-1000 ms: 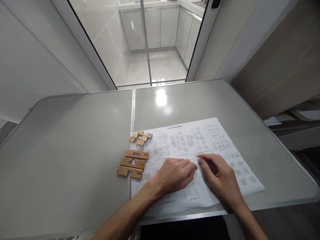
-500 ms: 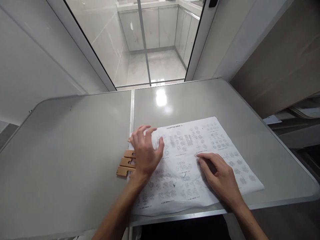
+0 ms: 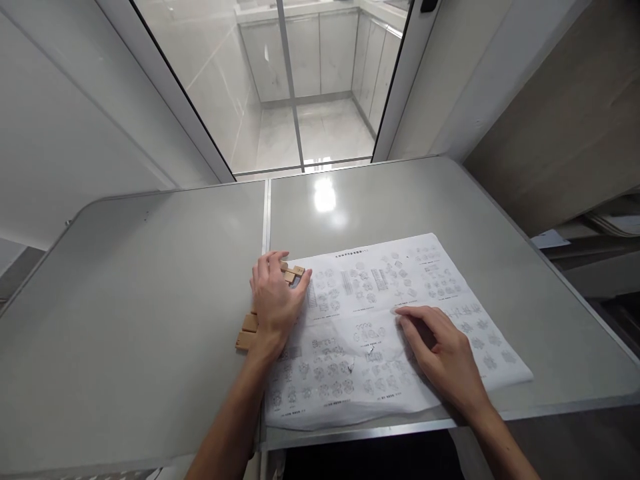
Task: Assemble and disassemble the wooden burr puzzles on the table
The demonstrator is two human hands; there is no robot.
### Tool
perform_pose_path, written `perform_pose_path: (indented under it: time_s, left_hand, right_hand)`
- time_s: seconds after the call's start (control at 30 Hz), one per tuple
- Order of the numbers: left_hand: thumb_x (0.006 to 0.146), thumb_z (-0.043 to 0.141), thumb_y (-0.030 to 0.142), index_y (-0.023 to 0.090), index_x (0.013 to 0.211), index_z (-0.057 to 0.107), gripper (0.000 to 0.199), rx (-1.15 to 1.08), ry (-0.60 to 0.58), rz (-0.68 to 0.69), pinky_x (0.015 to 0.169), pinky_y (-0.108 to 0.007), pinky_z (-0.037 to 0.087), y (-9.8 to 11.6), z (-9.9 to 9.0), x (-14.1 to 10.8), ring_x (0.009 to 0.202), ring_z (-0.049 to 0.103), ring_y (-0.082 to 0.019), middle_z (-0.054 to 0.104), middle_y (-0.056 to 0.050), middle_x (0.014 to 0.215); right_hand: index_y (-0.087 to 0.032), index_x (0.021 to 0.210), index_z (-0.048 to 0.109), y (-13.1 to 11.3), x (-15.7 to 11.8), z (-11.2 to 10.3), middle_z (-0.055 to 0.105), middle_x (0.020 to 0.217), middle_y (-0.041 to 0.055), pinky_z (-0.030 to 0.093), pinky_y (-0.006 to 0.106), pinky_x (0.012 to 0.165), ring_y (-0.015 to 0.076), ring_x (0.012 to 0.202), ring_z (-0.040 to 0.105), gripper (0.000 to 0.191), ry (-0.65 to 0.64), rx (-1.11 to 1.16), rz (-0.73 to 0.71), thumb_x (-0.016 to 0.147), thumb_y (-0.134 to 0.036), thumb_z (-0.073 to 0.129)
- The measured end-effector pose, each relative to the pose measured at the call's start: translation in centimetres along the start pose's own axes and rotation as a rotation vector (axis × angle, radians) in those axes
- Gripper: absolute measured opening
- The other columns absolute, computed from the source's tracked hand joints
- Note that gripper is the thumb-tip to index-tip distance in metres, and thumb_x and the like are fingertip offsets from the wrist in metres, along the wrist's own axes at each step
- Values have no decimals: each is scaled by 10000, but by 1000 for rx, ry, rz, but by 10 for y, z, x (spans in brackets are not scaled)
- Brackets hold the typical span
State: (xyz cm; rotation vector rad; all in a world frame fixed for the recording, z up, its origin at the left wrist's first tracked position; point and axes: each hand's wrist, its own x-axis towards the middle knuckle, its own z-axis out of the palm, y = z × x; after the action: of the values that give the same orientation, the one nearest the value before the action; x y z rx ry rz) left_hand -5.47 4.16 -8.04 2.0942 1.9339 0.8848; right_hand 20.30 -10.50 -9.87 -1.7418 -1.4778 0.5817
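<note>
My left hand (image 3: 273,293) is curled around a small cluster of wooden puzzle pieces (image 3: 295,272) at the paper's left edge, thumb on the right and fingers on the far side. Its palm hides part of them. Just below, more notched wooden pieces (image 3: 247,340) lie in a row, partly covered by the wrist. My right hand (image 3: 440,347) rests on the printed sheet (image 3: 345,327), index finger stretched out and thumb tip close beside it, with nothing visible between them. Small line diagrams and captions cover the creased sheet.
The grey table (image 3: 175,287) has a metal seam (image 3: 267,213) running front to back and a metal front edge. Behind it stands a glass door (image 3: 325,127). At the right, papers lie on a shelf (image 3: 610,223) below the table's level.
My left hand has come down and to the left, its fingers closing around the wooden pieces, which now show between thumb and fingers. My right hand keeps its place on the sheet.
</note>
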Motion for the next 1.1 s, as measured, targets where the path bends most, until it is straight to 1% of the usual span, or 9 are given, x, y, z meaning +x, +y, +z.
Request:
perform_pose_path:
  time_s: [0.17,0.33,0.5,0.6,0.77,0.9,1.1]
  left_hand:
    - [930,751,384,226,1245,616,378,33,4,5,1038,-496,504,-4,3,1,1181,641,-347,689,-113,1298]
    - [938,735,415,209,1268,610,409,114,-1,12,1043,-517,491,-6,3,1,1224,603,-377,661,-141,1337]
    - [960,702,424,203,1279,599,402,113,-3,46,1053,-509,492,-9,3,2,1202,617,-368,684,-144,1299]
    - [954,711,439,187,1291,600,435,135,0,53,1049,-504,497,-10,4,2,1196,618,-372,689,-147,1298]
    - [957,703,497,156,1331,594,517,175,1,43,1052,-536,504,-12,4,2,1195,616,-391,687,-179,1302]
    - [953,706,505,156,1365,589,552,145,3,44,1053,-524,520,-13,4,2,1194,635,-383,712,-174,1281]
    - [959,724,492,168,1393,603,555,137,4,61,1073,-524,522,-14,6,1,1222,654,-386,733,-173,1310]
  right_hand:
    - [-293,1129,741,1,0,0,773,1113,73,588,475,880,303,1069,705,207,-6,-3,-5,1082,-417,581]
    - [-302,1132,741,1,0,0,773,1117,72,592,459,828,308,1068,705,212,-12,-4,0,1083,-426,576]
    - [-295,1128,740,0,1,-1,777,1107,73,585,485,891,308,1064,709,204,-7,0,-13,1082,-411,579]
    - [-296,1136,738,0,1,-1,778,1110,66,583,485,906,302,1066,711,200,-16,2,-14,1085,-403,577]
    - [-293,1139,736,0,1,-1,774,1119,77,586,496,914,305,1073,704,206,-24,8,-10,1088,-411,576]
    - [-296,1136,737,0,1,-1,773,1118,75,596,486,897,301,1062,706,196,-19,13,-4,1082,-413,590]
    - [-298,1130,737,1,1,-1,773,1117,77,589,490,895,309,1063,704,197,-13,6,-15,1082,-414,585]
